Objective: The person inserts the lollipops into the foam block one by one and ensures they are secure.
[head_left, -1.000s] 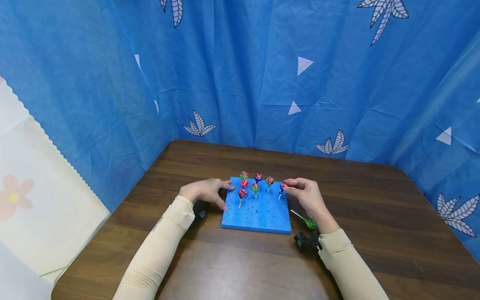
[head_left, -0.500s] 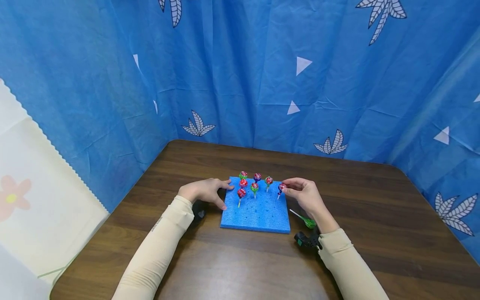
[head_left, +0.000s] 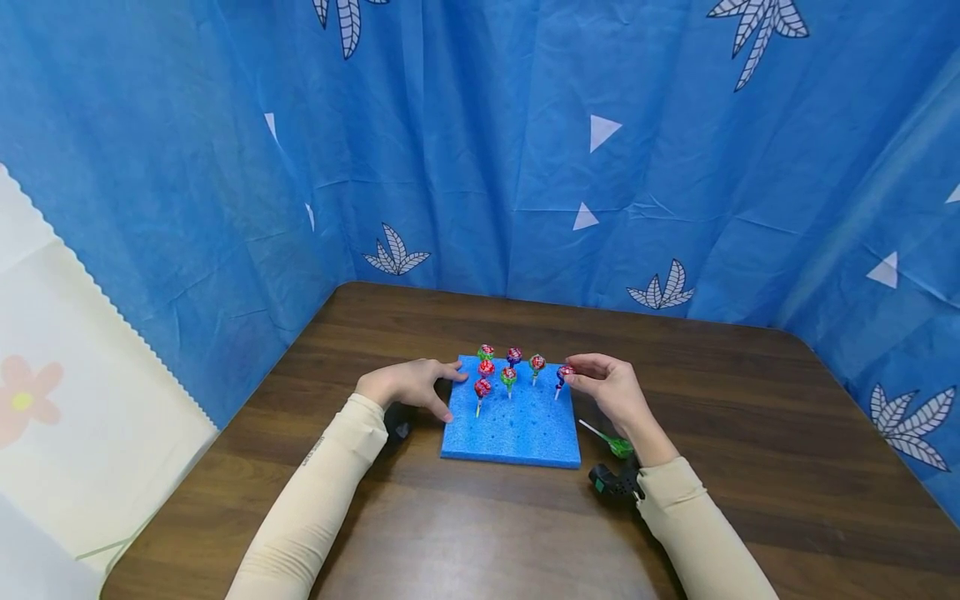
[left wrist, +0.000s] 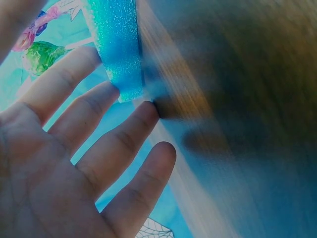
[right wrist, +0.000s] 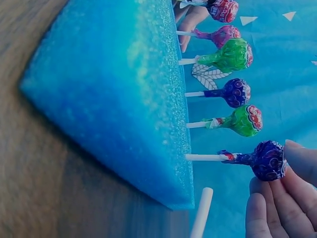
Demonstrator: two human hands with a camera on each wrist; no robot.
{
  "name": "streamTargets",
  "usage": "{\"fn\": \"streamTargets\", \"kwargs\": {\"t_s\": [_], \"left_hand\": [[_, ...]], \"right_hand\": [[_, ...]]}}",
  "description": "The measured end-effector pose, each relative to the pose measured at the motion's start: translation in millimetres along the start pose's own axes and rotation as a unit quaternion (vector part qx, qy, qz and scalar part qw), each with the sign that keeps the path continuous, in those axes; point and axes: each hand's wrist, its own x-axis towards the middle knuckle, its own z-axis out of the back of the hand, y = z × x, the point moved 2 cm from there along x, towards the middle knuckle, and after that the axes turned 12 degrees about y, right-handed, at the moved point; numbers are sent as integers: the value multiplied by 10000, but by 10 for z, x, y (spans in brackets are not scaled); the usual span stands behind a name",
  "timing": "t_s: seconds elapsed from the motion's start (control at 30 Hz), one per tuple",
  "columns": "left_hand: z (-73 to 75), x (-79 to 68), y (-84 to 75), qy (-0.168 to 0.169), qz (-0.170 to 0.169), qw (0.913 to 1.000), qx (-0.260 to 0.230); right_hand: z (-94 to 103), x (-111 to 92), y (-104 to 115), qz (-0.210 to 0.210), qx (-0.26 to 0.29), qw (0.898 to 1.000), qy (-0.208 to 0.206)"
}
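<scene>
A blue foam board [head_left: 517, 437] lies flat on the table, with several wrapped lollipops standing in it by their sticks. My right hand [head_left: 615, 396] pinches the purple lollipop [right wrist: 269, 160] by its candy head at the board's far right; in the right wrist view its white stick meets the foam and stands nearly straight. Against the board's left edge, my left hand [head_left: 416, 385] rests with thumb and fingers spread. Other heads in the foam include a red lollipop [head_left: 483, 387] at the left front and a green lollipop [right wrist: 246, 120] beside the purple one.
A loose green lollipop [head_left: 619, 447] lies on the table right of the board, stick towards it. Black wrist devices [head_left: 615, 481] sit under the forearms. Blue curtains [head_left: 480, 150] hang behind the wooden table [head_left: 480, 533].
</scene>
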Motion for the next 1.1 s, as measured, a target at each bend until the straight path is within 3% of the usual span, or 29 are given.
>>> {"fn": "streamTargets", "kwargs": {"t_s": [0.3,0.6,0.9,1.1], "left_hand": [[-4,-12,-1,-3,-5,10000,27],[-2,-2,1,-49,-8,10000,56],[-6,20,2,-16,73,9999,136],[-3,2,22,-33,48,10000,76]], "right_hand": [[145,-81,34,248,213,9995,50],[332,-248,12,22,-73,9992,395],[549,-479,-218,-216,-542,9910,1203],[624,-557,-347,-38,-737,9795,1877]]}}
